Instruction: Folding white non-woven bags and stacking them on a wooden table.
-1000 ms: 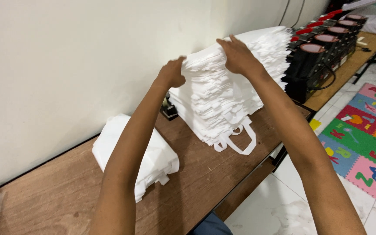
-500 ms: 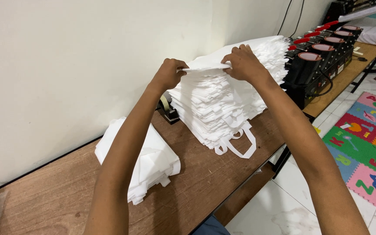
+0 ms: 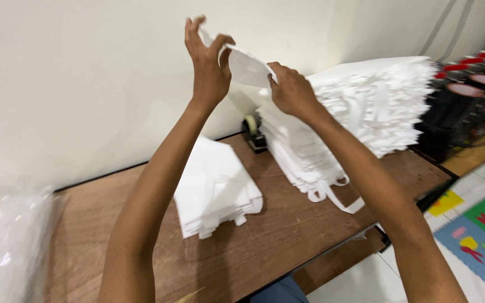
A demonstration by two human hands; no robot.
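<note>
A single white fabric bag (image 3: pixel 246 66) is held up in the air between both hands, above the tall stack of white bags (image 3: pixel 360 118) at the right of the wooden table (image 3: pixel 287 230). My left hand (image 3: pixel 207 62) pinches its raised left edge, fingers up near the wall. At the bag's lower right edge, my right hand (image 3: pixel 291 90) grips it just over the stack's near corner. A smaller, flat pile of white bags (image 3: pixel 215 188) lies on the table under my left forearm.
A tape dispenser (image 3: pixel 254 133) stands by the wall between the two piles. Clear plastic wrapping (image 3: pixel 7 235) is at the far left. Black machines with red parts (image 3: pixel 472 95) stand at the right. A colourful foam mat (image 3: pixel 478 224) covers the floor.
Both hands have lifted one bag off the top of the tall stack and raised it leftwards; the left hand has gone up highest.
</note>
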